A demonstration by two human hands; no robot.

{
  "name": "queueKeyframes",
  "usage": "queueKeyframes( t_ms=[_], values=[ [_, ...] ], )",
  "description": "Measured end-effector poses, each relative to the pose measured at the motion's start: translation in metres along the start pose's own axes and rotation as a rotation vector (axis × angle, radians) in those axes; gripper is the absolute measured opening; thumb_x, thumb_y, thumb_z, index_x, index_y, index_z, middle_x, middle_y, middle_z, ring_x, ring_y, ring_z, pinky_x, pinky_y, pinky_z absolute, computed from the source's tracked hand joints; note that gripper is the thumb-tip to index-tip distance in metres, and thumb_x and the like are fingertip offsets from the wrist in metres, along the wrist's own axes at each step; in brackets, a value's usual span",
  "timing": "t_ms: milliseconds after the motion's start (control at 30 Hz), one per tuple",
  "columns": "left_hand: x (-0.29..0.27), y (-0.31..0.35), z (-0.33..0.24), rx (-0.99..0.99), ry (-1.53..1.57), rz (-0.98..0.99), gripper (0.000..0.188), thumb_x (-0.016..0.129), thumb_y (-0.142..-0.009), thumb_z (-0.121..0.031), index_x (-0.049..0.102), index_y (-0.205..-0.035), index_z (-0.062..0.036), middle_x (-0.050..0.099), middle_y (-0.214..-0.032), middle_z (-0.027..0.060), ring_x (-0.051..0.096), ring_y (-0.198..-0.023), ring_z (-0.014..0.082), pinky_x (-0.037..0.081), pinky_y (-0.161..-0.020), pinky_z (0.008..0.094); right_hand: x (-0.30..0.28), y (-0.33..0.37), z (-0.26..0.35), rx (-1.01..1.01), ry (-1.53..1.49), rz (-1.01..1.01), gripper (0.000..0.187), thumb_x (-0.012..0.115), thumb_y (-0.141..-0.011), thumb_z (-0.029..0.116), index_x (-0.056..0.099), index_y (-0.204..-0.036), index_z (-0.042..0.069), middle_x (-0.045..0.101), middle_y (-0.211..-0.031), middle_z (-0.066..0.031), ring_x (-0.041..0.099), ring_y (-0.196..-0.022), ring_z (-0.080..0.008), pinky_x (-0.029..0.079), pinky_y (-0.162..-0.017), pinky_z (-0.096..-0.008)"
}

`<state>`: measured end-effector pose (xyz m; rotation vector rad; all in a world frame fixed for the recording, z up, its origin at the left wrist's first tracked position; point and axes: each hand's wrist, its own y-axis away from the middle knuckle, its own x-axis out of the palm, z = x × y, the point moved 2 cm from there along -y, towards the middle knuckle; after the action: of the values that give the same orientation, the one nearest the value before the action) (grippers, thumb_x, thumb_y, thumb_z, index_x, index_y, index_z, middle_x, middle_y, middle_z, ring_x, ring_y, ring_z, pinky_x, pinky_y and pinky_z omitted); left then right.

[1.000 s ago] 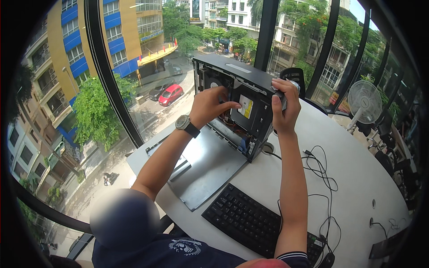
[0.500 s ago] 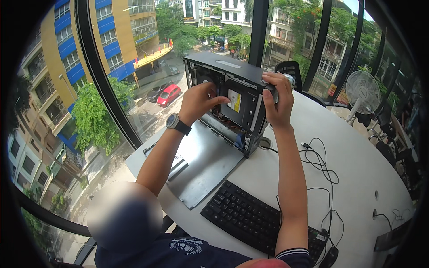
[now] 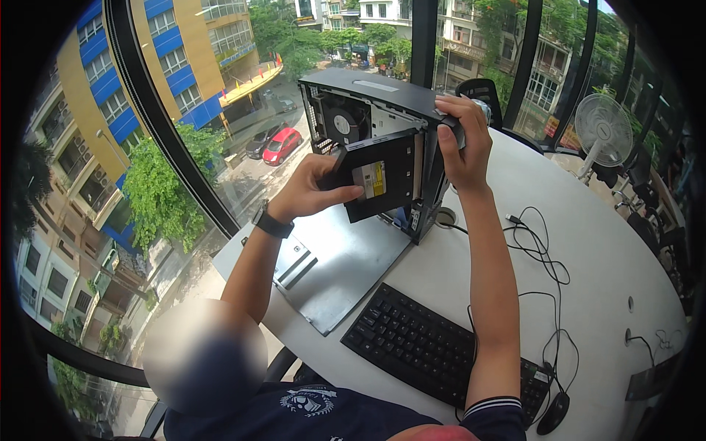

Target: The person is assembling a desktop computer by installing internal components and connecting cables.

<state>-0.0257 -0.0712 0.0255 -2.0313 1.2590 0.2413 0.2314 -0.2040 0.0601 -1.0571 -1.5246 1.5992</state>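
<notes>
A black desktop computer case stands upright at the far side of the table, its near side uncovered. My left hand is closed on the rear edge of a black drive cage bearing a white and yellow label. The cage tilts outward from the case, its front end still at the case's front. Inside, a round black fan shows. My right hand is wrapped over the case's upper front corner. Beneath and before the case lies a flat silver metal panel, with a small silver bracket-like piece on its left.
A black keyboard lies near me, partly under my right forearm. To its right are a black mouse and loose black cables on the white table. A standing fan is at the right; tall windows border the table.
My left hand has pulled the drive cage outward toward me and to the left, baring the fan inside. My right hand keeps its hold on the case corner.
</notes>
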Motion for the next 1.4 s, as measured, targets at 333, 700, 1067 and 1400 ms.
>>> queueKeyframes(
  t_ms=[333,700,1067,1400],
  values=[
    [-0.012,0.057,0.029,-0.450,0.323,-0.039,0.029,0.084,-0.078,-0.020,0.074,-0.090,0.0044,0.072,-0.080,0.0033,0.066,-0.069,0.0076,0.053,-0.065,0.0227,0.002,0.003,-0.004,0.009,-0.017,-0.017,0.029,0.064,-0.094,0.028,0.068,-0.106,0.002,0.071,-0.109,-0.0143,0.065,-0.107,-0.0333,0.047,-0.099,-0.0421],
    [-0.007,0.048,0.088,-0.909,0.149,0.312,0.066,0.085,-0.081,-0.040,0.058,-0.117,0.0081,0.065,-0.091,0.0088,0.066,-0.076,0.0149,0.054,-0.067,0.0280,0.002,0.003,-0.004,-0.009,-0.010,-0.029,0.027,0.066,-0.091,0.025,0.069,-0.106,0.003,0.071,-0.108,-0.0135,0.065,-0.108,-0.0334,0.048,-0.099,-0.0422],
    [0.021,0.022,0.065,-0.708,-0.563,0.475,0.078,0.077,-0.081,-0.066,0.062,-0.122,-0.0010,0.068,-0.069,0.0143,0.069,-0.059,0.0211,0.052,-0.056,0.0330,0.002,0.004,-0.006,-0.031,0.003,-0.033,0.026,0.066,-0.091,0.026,0.069,-0.106,0.004,0.071,-0.107,-0.0127,0.065,-0.108,-0.0324,0.048,-0.098,-0.0419],
    [0.047,-0.008,0.016,-0.033,-0.905,0.075,0.042,0.077,-0.087,-0.039,0.068,-0.114,-0.0085,0.071,-0.107,0.0119,0.068,-0.101,0.0319,0.055,-0.082,0.0408,0.002,0.004,-0.006,-0.037,0.001,-0.027,0.026,0.066,-0.091,0.024,0.069,-0.107,0.004,0.071,-0.108,-0.0126,0.065,-0.107,-0.0320,0.048,-0.097,-0.0412]
  ],
)
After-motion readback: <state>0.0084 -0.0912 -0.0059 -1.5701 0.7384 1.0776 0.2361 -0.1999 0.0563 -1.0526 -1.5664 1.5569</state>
